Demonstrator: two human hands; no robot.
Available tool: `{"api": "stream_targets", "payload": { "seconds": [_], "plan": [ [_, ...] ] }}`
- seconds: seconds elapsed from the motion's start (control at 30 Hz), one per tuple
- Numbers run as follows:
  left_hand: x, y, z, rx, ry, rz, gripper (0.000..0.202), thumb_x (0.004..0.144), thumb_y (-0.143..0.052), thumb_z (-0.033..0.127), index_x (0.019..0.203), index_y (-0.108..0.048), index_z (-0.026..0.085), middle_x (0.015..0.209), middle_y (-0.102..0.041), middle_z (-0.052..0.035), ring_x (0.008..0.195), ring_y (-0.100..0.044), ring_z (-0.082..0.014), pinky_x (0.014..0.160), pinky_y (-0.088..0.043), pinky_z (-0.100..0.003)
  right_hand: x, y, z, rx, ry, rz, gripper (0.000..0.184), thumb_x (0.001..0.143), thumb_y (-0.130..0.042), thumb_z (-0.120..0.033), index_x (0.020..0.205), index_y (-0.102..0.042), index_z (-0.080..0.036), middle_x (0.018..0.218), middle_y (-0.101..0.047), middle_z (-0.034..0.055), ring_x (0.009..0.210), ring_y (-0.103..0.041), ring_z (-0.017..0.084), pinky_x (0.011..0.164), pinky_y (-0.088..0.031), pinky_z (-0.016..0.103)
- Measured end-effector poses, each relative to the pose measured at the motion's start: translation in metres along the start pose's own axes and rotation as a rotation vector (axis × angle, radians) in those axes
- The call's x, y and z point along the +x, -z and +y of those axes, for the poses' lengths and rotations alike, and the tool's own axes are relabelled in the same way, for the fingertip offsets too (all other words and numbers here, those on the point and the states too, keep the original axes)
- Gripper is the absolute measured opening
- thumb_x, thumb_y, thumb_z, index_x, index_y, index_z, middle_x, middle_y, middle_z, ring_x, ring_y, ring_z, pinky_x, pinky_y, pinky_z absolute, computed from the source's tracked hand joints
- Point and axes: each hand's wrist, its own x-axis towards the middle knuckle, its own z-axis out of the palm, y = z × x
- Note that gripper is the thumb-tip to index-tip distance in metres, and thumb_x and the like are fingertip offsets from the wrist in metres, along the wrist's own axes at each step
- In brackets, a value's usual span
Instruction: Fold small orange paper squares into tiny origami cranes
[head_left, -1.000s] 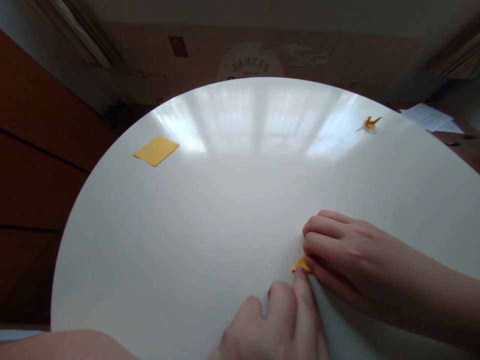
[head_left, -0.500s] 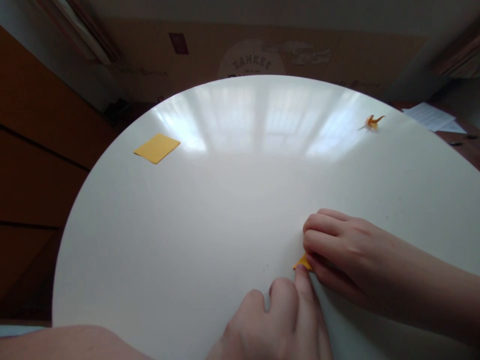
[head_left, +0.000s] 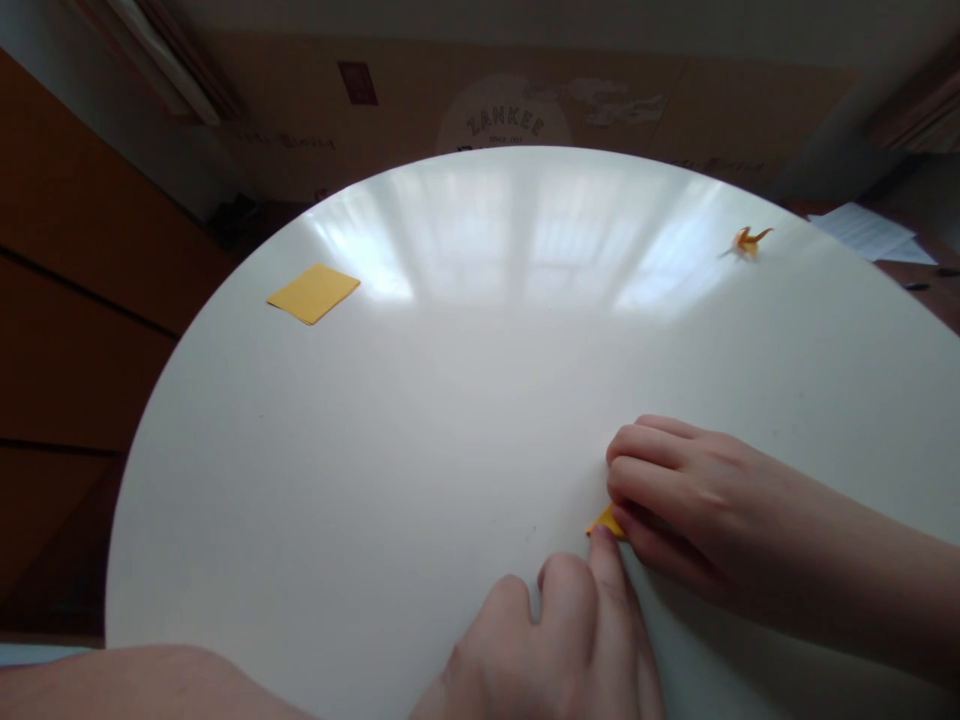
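Left hand (head_left: 555, 640): index extended, tip pressing small yellow folded-paper piece (head_left: 609, 519); we cannot see thumb. Right hand (head_left: 697, 495): fingers curled over piece; pinch unconfirmed. Piece lies on glossy white round table (head_left: 412, 430), near side. Step, we judge: flattening fold. Next move calls for steady hold, even fingertip pressure. Hidden: most of piece, right fingertips. Farther out: flat yellow four-sided paper (head_left: 315, 293); small orange-yellow folded figure (head_left: 748, 241), details blurred. Near table edge: cut off.
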Motion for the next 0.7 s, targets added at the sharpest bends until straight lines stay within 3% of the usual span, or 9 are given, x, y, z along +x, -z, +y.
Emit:
{"api": "stream_targets", "payload": {
  "seconds": [0.4,0.7],
  "plan": [
    [0.0007,-0.0013,0.0013,0.006,0.016,0.040,0.024,0.084,-0.058,0.010,0.103,-0.074,0.009,0.108,-0.076,-0.0153,0.060,-0.057,-0.0152,0.037,-0.036,-0.024,0.0021,-0.0003,-0.0002,-0.014,0.007,0.018,0.020,0.091,-0.057,-0.013,0.073,-0.053,-0.019,0.079,-0.057,0.0031,0.074,-0.050,0.020,0.066,-0.038,0.032],
    [0.0015,0.0003,-0.0030,-0.022,0.004,0.001,0.025,0.083,-0.059,0.010,0.103,-0.074,0.011,0.107,-0.076,-0.0149,0.060,-0.057,-0.0160,0.037,-0.036,-0.024,0.0007,-0.0007,-0.0002,-0.012,-0.005,0.017,0.020,0.089,-0.059,-0.012,0.071,-0.052,-0.019,0.079,-0.056,0.0023,0.075,-0.050,0.019,0.066,-0.038,0.032]
  ]
}}
